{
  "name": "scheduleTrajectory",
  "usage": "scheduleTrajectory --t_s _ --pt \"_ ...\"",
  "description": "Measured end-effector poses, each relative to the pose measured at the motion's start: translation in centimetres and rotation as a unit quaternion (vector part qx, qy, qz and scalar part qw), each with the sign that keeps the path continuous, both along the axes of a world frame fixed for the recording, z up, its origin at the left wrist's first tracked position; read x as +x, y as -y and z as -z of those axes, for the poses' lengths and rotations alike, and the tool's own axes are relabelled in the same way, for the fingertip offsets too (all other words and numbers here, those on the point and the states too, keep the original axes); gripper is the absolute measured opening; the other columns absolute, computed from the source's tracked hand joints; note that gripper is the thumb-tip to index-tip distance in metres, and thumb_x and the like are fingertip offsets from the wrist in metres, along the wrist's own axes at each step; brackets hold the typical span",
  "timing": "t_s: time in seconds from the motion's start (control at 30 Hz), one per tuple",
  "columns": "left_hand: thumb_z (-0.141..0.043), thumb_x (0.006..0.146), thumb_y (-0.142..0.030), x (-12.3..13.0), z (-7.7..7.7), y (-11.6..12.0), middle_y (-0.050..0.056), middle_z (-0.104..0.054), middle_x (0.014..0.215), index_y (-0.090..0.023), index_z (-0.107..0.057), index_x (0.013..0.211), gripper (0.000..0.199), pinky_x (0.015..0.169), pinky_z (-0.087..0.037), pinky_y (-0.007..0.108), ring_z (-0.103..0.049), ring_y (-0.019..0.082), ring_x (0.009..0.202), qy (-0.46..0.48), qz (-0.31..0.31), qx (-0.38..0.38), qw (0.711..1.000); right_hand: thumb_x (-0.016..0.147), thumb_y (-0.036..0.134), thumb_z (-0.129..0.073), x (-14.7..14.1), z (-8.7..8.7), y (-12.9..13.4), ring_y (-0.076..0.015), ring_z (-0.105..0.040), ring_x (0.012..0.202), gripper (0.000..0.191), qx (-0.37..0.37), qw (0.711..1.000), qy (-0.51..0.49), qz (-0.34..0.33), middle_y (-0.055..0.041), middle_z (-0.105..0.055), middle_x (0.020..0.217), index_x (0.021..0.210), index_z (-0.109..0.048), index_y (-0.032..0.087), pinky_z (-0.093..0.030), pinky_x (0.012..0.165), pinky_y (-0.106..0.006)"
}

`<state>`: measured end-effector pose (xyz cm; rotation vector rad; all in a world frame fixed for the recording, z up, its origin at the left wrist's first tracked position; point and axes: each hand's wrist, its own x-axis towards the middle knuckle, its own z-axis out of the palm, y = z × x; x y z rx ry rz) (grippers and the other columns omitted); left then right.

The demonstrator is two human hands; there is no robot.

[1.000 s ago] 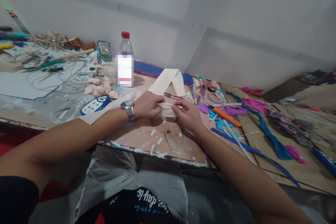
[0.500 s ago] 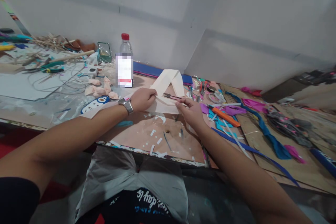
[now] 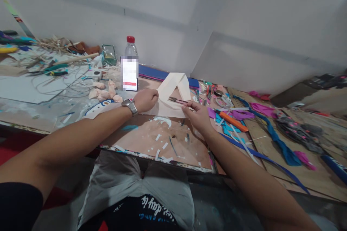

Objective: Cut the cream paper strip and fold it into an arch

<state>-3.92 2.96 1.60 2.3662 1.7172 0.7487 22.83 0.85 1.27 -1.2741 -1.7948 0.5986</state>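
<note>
A cream paper strip [image 3: 175, 111] is folded over itself into an angular loop that rises at the back. My left hand [image 3: 147, 100], with a metal watch on the wrist, pinches the strip at its left side, and a length of it passes under that forearm. In my right hand [image 3: 195, 112] is a pair of thread snips [image 3: 177, 100], its blades pointing left across the loop's opening. The right thumb and fingers are closed around the handle, close to the strip's right end. Whether the blades touch the paper, I cannot tell.
Behind the strip a phone [image 3: 129, 74] leans by a red-capped bottle [image 3: 131, 47]. At the right lie an orange utility knife [image 3: 233, 121], blue ribbon [image 3: 271, 131] and pink scraps [image 3: 262, 108]. Pliers [image 3: 55, 71] and sticks lie left. Paper bits litter the board [image 3: 146, 140].
My left hand has shifted slightly left along the strip, baring more of the paper beside its fingertips. My right hand and the snips stay almost in place.
</note>
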Motion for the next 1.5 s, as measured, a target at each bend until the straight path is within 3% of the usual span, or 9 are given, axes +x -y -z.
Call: scheduleTrajectory --t_s 0.17,0.33,0.47,0.7,0.93,1.13,1.5 --pt "-0.045 0.092 -0.027 1.0 -0.5 1.5 0.007 -0.078 0.102 -0.020 -0.074 0.104 0.032 0.090 -0.045 0.040 -0.069 0.026 0.095 0.015 0.076 -0.001 0.997 0.086 0.039 -0.069 -0.8 0.0 1.0 -0.0229 -0.067 0.079 0.021 -0.012 0.997 0.050 -0.054 -0.0047 -0.076 0.083 0.085 -0.076 0.020 -0.050 0.074 -0.033" --pt "-0.046 0.100 -0.041 2.2 -1.0 3.4 0.008 -0.077 0.110 -0.019 -0.072 0.111 0.036 0.110 -0.030 0.050 -0.067 0.027 0.107 -0.001 0.202 0.023 0.979 0.090 0.039 -0.069 -1.6 -0.2 2.2 -0.0229 -0.071 0.083 0.022 0.001 0.992 0.040 -0.119 -0.0067 -0.079 0.089 0.090 -0.077 0.019 -0.053 0.078 -0.033" --pt "-0.044 0.103 -0.043 2.8 -0.7 3.9 0.008 -0.077 0.103 -0.018 -0.072 0.107 0.037 0.112 -0.028 0.049 -0.068 0.025 0.102 -0.010 0.259 0.029 0.965 0.089 0.039 -0.070 -1.9 -0.5 2.5 -0.0229 -0.071 0.082 0.022 0.014 0.991 0.034 -0.129 -0.0076 -0.079 0.087 0.087 -0.076 0.018 -0.055 0.079 -0.034" --pt "-0.046 0.103 -0.044 2.9 -1.0 3.8 0.007 -0.077 0.085 -0.018 -0.075 0.093 0.040 0.090 -0.044 0.035 -0.068 0.022 0.085 0.009 0.241 -0.009 0.970 0.089 0.038 -0.070 -1.8 -0.6 2.6 -0.0237 -0.071 0.081 0.020 0.020 0.993 0.036 -0.110 -0.0074 -0.078 0.087 0.086 -0.077 0.020 -0.058 0.076 -0.036" --pt "-0.049 0.100 -0.042 2.8 -1.2 4.1 0.005 -0.076 0.080 -0.017 -0.077 0.094 0.038 0.067 -0.040 0.028 -0.065 0.018 0.072 0.042 0.232 -0.065 0.970 0.087 0.035 -0.070 -1.7 -0.5 2.4 -0.0249 -0.074 0.086 0.017 0.034 0.991 0.046 -0.119 -0.0080 -0.081 0.093 0.090 -0.080 0.021 -0.059 0.082 -0.038" --pt "-0.054 0.087 -0.023 2.8 -1.3 4.1 0.003 -0.073 0.074 -0.017 -0.076 0.088 0.023 0.064 -0.039 0.029 -0.062 0.017 0.068 0.067 0.224 -0.085 0.968 0.088 0.029 -0.069 -1.5 -0.3 2.2 -0.0241 -0.075 0.088 0.015 0.057 0.988 0.047 -0.135 -0.0069 -0.081 0.094 0.092 -0.080 0.022 -0.058 0.086 -0.039" --pt "-0.050 0.089 -0.024 2.8 -1.2 3.9 0.004 -0.078 0.082 -0.020 -0.080 0.097 0.030 0.066 -0.043 0.032 -0.066 0.020 0.074 0.014 0.192 -0.064 0.979 0.083 0.027 -0.069 -1.6 -0.5 2.3 -0.0248 -0.075 0.085 0.012 0.045 0.992 0.031 -0.117 -0.0071 -0.081 0.089 0.085 -0.081 0.022 -0.058 0.083 -0.038"
